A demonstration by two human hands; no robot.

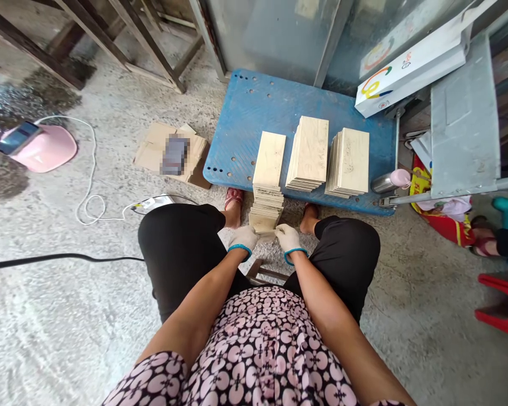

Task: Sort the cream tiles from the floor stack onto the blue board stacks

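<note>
Gloves [238, 248] of pale knit with blue cuffs cover both hands. The left hand [244, 239] and the right hand [288, 239] sit a little apart, fingers curled in, pinching opposite ends of a thin wooden board [266, 234] seen almost edge-on; its outline is blurred. Just beyond the hands, a fanned row of wooden boards [267, 204] overlaps like steps, its near end right between and ahead of the fingertips, its far end reaching the blue plastic platform [249, 107]. Farther off on that platform, to the right of the row, stand a middle stack of boards [310, 149] and a right stack of boards [350, 158], both leaning slightly, with a steel bottle [383, 182] near the corner.
</note>
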